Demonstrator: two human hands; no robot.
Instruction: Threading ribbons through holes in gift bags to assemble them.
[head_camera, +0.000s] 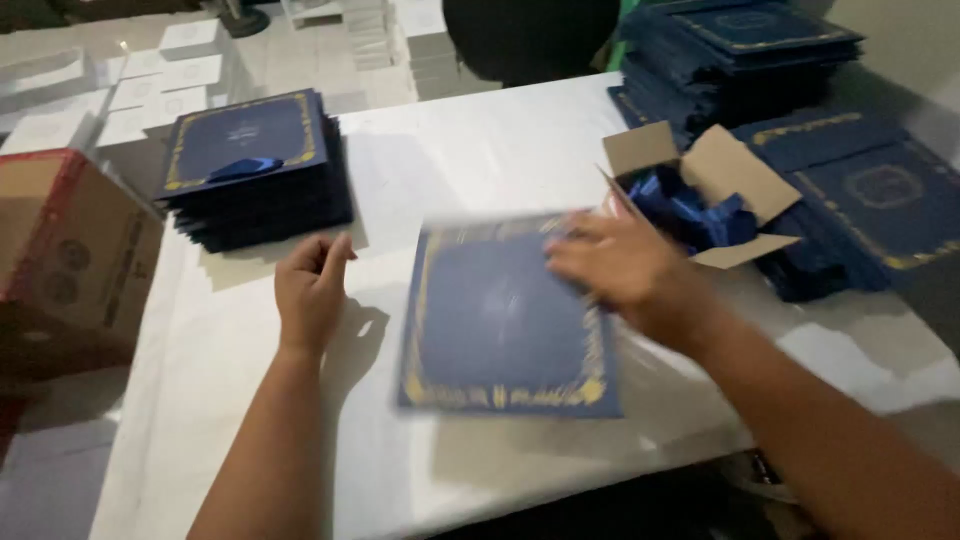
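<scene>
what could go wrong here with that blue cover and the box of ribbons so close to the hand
The right hand lies on the top right corner of the blue cover, right beside the open cardboard box of blue ribbons. A quick sweep might knock the box or snag its flap. The cover is blurred, so it may be sliding on the white table and end up crooked. The left hand is off the cover, so nothing steadies that side.

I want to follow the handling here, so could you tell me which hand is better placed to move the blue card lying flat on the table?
Probably the right hand: it rests on the blue card's upper right corner. The left hand lies on the white table, apart from it.
</scene>
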